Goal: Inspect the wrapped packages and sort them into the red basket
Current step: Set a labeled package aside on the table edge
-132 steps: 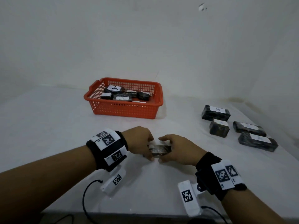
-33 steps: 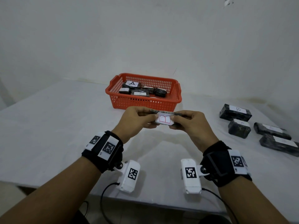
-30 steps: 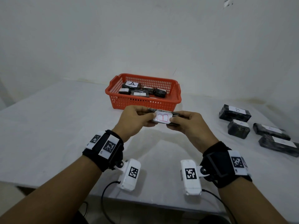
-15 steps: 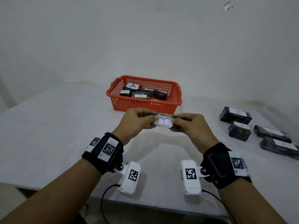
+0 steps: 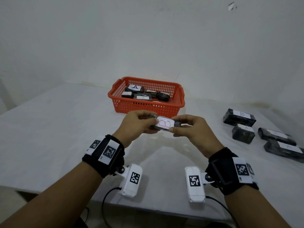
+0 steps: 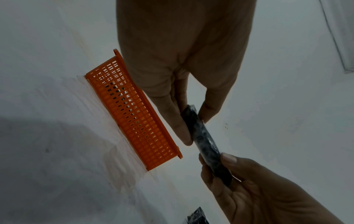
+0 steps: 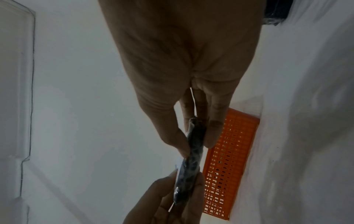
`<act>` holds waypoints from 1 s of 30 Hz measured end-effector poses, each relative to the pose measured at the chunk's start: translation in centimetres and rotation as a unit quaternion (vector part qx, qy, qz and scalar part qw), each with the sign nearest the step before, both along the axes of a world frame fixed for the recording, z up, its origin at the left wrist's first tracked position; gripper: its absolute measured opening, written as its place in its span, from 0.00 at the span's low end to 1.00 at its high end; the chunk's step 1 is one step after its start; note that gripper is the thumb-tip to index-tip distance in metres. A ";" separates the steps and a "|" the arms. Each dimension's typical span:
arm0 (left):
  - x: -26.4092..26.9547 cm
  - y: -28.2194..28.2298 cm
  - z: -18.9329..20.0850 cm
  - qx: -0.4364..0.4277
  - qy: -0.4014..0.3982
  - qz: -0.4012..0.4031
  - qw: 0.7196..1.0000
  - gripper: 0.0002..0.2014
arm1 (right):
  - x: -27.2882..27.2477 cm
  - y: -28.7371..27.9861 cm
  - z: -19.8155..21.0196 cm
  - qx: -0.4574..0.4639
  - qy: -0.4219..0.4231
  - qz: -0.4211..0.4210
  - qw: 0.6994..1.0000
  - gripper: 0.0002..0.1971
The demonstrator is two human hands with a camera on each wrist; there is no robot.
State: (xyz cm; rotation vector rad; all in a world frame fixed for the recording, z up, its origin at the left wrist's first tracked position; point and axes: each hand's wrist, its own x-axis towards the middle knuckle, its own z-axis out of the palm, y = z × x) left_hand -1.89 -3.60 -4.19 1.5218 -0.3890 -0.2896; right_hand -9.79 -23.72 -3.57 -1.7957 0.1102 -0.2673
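Both hands hold one flat black wrapped package point(image 5: 165, 124) above the table, its white label with a red "B" facing me. My left hand point(image 5: 139, 124) pinches its left end and my right hand point(image 5: 185, 127) pinches its right end. In the left wrist view the package point(image 6: 205, 142) shows edge-on between thumb and fingers; the right wrist view shows the package point(image 7: 193, 153) the same way. The red basket point(image 5: 148, 107) stands just beyond the hands and holds several black packages, some labelled "A".
Several more black wrapped packages lie on the white table point(image 5: 57, 129) at the right: one marked "B" point(image 5: 239, 117), a small block point(image 5: 243, 133) and two long ones point(image 5: 276, 136) near the right edge. A white wall rises behind the basket.
The package was lifted from the table to in front of the basket and turned so its label faces me. Over the last second the hands have barely shifted.
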 end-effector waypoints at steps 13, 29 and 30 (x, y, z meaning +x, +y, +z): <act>-0.2 -0.2 -0.3 0.000 -0.038 -0.050 0.998 0.13 | 0.0 -0.1 -0.4 0.017 -0.025 -0.001 1.000 0.09; -0.3 -0.6 -0.7 0.022 -0.064 -0.041 0.997 0.11 | -0.1 -0.2 -0.8 0.046 -0.039 -0.038 0.997 0.08; -0.2 -0.6 -0.7 0.020 -0.065 -0.035 0.997 0.11 | -0.1 -0.2 -0.8 0.052 -0.034 -0.032 0.998 0.08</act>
